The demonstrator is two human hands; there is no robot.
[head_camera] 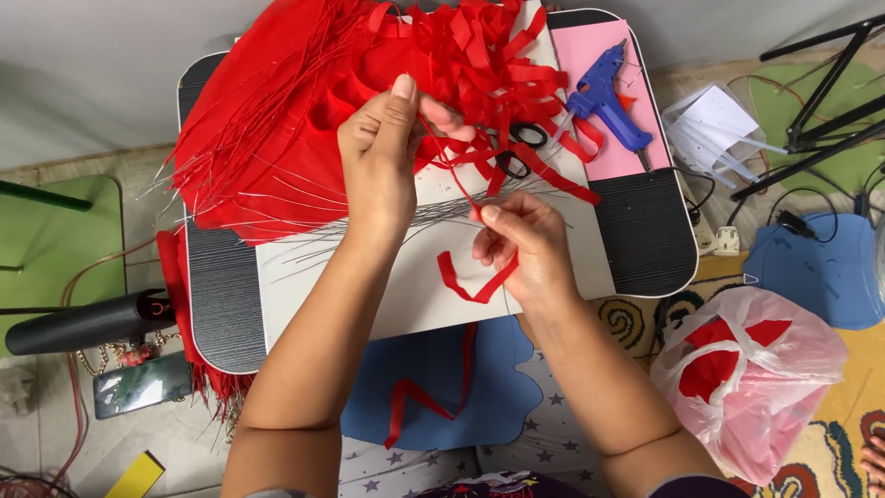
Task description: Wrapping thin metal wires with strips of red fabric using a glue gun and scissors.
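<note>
My left hand [385, 152] is raised over the small black-edged table [221, 304], its fingers pinched on the top of a thin wire wrapped in red ribbon [454, 171]. Lower down, my right hand [524, 247] pinches the same wire and ribbon, and the ribbon's loose end [466, 286] curls under the palm. Behind my hands lies a heap of cut red ribbon strips [489, 65]. A stack of red sheets with wire stems [267, 129] lies to the left. Loose thin wires [387, 226] lie on the white board [369, 295].
A blue glue gun [604, 97] rests on a pink sheet [590, 55] at the table's right. Black scissors [516, 152] lie among the strips. A pink plastic bag [751, 378] sits on the floor to the right, black stand legs [820, 101] beyond it. A phone [138, 383] lies at left.
</note>
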